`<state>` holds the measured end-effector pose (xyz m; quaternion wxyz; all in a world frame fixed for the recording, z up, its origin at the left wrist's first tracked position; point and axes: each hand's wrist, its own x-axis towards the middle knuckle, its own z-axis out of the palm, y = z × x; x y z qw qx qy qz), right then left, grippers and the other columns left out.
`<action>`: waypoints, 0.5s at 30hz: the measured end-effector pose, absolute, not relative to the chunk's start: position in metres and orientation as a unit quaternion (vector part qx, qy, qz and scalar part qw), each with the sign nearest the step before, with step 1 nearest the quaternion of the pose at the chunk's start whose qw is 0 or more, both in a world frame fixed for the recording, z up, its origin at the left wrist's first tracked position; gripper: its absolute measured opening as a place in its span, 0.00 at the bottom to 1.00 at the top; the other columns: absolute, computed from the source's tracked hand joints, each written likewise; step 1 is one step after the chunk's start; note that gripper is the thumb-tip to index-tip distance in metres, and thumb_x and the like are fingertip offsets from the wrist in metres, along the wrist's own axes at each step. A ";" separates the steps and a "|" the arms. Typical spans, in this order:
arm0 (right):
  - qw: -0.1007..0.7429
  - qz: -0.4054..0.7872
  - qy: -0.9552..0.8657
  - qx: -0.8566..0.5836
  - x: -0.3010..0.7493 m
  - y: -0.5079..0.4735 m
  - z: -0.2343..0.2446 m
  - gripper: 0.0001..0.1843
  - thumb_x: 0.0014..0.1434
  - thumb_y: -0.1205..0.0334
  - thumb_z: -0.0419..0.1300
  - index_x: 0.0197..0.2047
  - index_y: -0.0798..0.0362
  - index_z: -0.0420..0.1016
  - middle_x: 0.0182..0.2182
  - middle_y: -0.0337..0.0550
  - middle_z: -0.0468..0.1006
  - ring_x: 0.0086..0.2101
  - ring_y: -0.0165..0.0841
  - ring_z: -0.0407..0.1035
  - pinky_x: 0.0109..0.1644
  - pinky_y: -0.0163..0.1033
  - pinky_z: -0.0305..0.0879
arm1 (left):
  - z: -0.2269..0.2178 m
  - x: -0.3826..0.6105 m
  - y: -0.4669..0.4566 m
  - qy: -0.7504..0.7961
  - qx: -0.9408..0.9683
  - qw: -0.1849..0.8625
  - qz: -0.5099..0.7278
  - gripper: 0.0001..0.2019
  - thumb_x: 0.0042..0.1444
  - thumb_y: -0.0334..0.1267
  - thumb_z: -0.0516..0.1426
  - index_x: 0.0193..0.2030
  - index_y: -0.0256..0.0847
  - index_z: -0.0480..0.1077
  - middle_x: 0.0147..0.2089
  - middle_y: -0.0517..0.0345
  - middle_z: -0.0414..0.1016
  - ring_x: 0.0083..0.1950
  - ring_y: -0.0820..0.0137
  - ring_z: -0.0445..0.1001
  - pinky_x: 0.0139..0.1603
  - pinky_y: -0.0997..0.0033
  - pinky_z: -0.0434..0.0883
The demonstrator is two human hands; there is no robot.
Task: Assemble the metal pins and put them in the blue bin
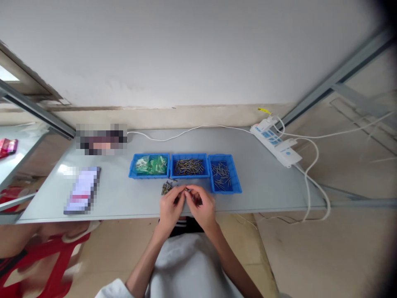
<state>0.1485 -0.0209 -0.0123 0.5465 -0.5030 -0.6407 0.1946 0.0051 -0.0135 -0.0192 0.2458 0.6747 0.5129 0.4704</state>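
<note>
My left hand (172,205) and my right hand (202,203) meet at the near edge of the table, both closed in a pinch. Between their fingertips is a small brass-coloured screw (186,189), mostly covered by the fingers. Just beyond my left hand lies a loose pile of screws (166,188) on the tabletop. Behind the hands, a blue bin (190,177) holds many yellowish screws (188,167). To its right, another blue bin (234,191) contains thin silvery screws or nails (221,174). The left blue bin (149,176) carries green-and-clear bags of small white pieces (151,164).
A grey table (124,198) bears a phone (82,190) at the left and a blurred-out object (101,140) behind it. A white power strip (276,145) with cables lies at the back right. Another person's arm (18,242) and a red stool (52,265) appear lower left.
</note>
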 end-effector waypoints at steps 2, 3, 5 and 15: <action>0.545 0.203 -0.638 -0.504 0.149 -0.021 -0.012 0.06 0.73 0.61 0.63 0.50 0.49 0.81 0.29 0.38 0.82 0.24 0.28 0.71 0.32 0.33 0.73 | -0.018 0.006 -0.013 0.512 0.672 0.253 0.471 0.11 0.70 0.34 0.57 0.48 0.41 0.83 0.45 0.50 0.89 0.42 0.64 0.87 0.44 0.69 0.81; 0.545 0.206 -0.637 -0.504 0.149 -0.021 -0.011 0.06 0.73 0.61 0.63 0.49 0.49 0.81 0.29 0.38 0.82 0.24 0.28 0.72 0.32 0.33 0.73 | -0.018 0.007 -0.014 0.516 0.667 0.260 0.470 0.11 0.71 0.35 0.58 0.49 0.41 0.83 0.44 0.51 0.89 0.40 0.65 0.86 0.43 0.69 0.81; 0.548 0.199 -0.633 -0.509 0.149 -0.016 -0.008 0.06 0.73 0.60 0.62 0.48 0.50 0.81 0.29 0.38 0.82 0.24 0.28 0.72 0.32 0.33 0.73 | -0.015 0.008 -0.016 0.533 0.646 0.278 0.470 0.12 0.71 0.38 0.59 0.54 0.42 0.82 0.39 0.53 0.87 0.33 0.68 0.82 0.37 0.72 0.79; 0.487 0.100 -0.664 -0.559 0.127 0.025 0.018 0.12 0.76 0.59 0.60 0.56 0.51 0.81 0.30 0.39 0.83 0.28 0.30 0.77 0.38 0.34 0.70 | -0.012 0.007 -0.027 0.584 0.432 0.313 0.612 0.18 0.74 0.52 0.58 0.47 0.39 0.80 0.25 0.63 0.73 0.25 0.74 0.71 0.27 0.77 0.68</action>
